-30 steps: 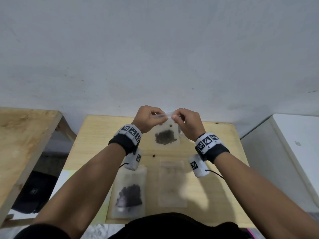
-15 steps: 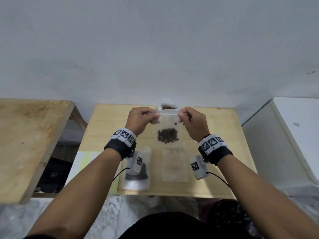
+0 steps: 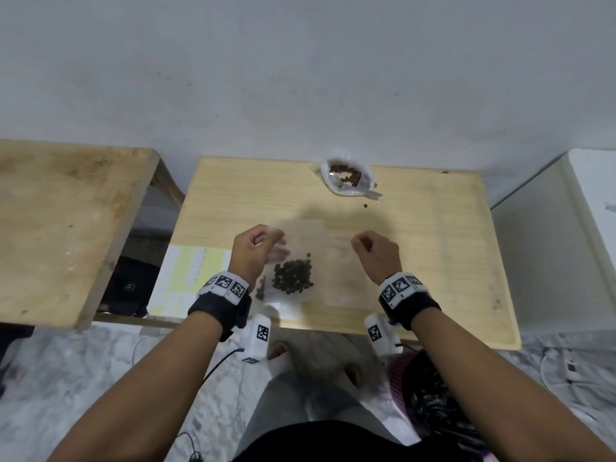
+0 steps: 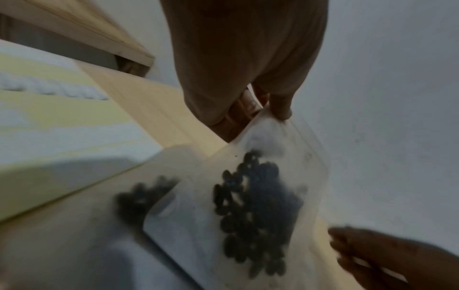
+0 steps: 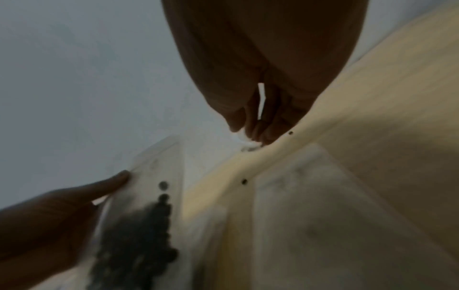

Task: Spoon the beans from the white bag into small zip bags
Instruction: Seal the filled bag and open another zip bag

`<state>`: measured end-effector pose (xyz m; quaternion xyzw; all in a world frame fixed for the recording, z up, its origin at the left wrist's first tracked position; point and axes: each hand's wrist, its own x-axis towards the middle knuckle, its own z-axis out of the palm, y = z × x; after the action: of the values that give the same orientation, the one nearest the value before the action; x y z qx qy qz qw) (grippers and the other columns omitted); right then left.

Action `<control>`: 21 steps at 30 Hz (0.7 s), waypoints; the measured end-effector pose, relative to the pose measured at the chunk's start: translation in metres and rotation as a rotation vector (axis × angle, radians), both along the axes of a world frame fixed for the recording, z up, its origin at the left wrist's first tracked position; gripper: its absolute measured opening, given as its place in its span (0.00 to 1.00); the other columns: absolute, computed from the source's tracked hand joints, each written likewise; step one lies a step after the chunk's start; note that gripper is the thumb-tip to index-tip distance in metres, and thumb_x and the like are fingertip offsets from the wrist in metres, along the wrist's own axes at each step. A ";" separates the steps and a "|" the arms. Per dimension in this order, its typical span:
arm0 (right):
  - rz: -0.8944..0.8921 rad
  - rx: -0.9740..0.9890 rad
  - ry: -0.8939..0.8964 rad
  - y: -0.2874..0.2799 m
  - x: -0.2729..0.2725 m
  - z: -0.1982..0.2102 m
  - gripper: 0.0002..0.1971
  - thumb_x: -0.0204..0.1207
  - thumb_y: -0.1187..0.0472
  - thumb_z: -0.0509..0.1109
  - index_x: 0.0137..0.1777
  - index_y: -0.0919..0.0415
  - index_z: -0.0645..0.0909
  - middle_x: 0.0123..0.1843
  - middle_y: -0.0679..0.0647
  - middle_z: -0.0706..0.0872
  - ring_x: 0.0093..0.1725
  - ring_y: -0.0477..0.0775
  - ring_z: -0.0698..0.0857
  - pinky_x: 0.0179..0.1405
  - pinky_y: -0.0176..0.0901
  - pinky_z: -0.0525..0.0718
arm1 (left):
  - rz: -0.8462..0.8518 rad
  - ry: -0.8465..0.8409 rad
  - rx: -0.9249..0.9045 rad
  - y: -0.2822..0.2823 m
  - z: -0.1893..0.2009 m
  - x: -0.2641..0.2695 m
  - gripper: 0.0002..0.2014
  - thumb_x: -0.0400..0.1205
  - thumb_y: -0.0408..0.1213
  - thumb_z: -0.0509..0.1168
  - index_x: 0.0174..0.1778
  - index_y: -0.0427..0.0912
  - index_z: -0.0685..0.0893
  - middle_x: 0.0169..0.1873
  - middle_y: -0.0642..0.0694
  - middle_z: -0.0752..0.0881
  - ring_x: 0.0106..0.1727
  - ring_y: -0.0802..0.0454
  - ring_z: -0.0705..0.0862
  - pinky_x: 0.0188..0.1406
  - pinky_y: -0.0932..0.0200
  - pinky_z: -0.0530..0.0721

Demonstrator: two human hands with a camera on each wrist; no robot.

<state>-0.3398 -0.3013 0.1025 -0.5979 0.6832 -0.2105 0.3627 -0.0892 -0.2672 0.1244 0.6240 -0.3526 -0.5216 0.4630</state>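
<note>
While left hand (image 3: 255,253) pinches zip bag (image 3: 296,261) | right hand (image 3: 375,255) curled, holding nothing | white bag (image 3: 346,176) behind

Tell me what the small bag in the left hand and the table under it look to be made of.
Zip bag: seemingly thin clear plastic film, slightly frosted; the dark beans show through it, and the left hand pinches its corner. Table: pale wood or wood-look laminate, matte, with fine straight grain lines; which one, the look leaves open.

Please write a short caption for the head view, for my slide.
Left hand pinches a filled zip bag over the table; right hand holds nothing.
</note>
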 end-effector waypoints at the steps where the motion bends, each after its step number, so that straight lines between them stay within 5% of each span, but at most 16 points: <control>1: -0.018 0.068 0.067 0.003 -0.002 -0.010 0.16 0.81 0.52 0.69 0.63 0.62 0.83 0.58 0.58 0.88 0.58 0.59 0.86 0.55 0.43 0.80 | 0.019 -0.024 0.037 0.001 -0.007 0.006 0.08 0.83 0.35 0.70 0.47 0.31 0.88 0.43 0.36 0.91 0.42 0.34 0.91 0.47 0.41 0.91; 4: -0.057 0.254 0.312 0.010 0.001 -0.033 0.34 0.79 0.43 0.70 0.76 0.65 0.70 0.73 0.65 0.73 0.71 0.66 0.75 0.66 0.55 0.77 | 0.062 -0.064 0.139 0.004 -0.028 0.022 0.12 0.84 0.34 0.69 0.44 0.25 0.82 0.42 0.39 0.92 0.39 0.40 0.92 0.44 0.46 0.90; 6: -0.091 0.298 0.423 0.012 0.008 -0.041 0.39 0.75 0.39 0.71 0.74 0.67 0.68 0.72 0.65 0.70 0.70 0.66 0.72 0.64 0.56 0.78 | 0.040 -0.152 0.143 0.003 -0.038 0.029 0.08 0.85 0.36 0.68 0.42 0.35 0.85 0.40 0.43 0.92 0.37 0.49 0.90 0.40 0.54 0.85; 11: -0.215 0.302 0.398 0.009 0.021 -0.052 0.38 0.71 0.48 0.80 0.72 0.68 0.67 0.71 0.65 0.71 0.70 0.67 0.72 0.66 0.57 0.77 | -0.029 -0.269 0.136 -0.008 -0.054 0.039 0.05 0.84 0.37 0.68 0.43 0.44 0.88 0.41 0.44 0.92 0.42 0.52 0.86 0.46 0.58 0.80; 15: -0.262 0.320 0.310 0.003 0.021 -0.056 0.37 0.69 0.54 0.82 0.72 0.65 0.67 0.71 0.64 0.74 0.71 0.67 0.73 0.68 0.57 0.75 | -0.086 -0.319 0.155 -0.020 -0.064 0.044 0.04 0.82 0.38 0.71 0.42 0.50 0.88 0.40 0.47 0.91 0.47 0.43 0.90 0.51 0.49 0.86; 21: -0.304 0.345 0.265 -0.002 0.018 -0.053 0.28 0.66 0.55 0.83 0.60 0.56 0.71 0.66 0.58 0.73 0.67 0.63 0.72 0.61 0.55 0.77 | -0.122 -0.332 0.176 -0.025 -0.062 0.049 0.06 0.82 0.36 0.71 0.40 0.51 0.88 0.34 0.48 0.89 0.37 0.48 0.85 0.39 0.53 0.82</control>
<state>-0.3216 -0.3038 0.0497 -0.4402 0.8324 -0.0626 0.3308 -0.0403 -0.2917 0.0628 0.7170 -0.4141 -0.4675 0.3097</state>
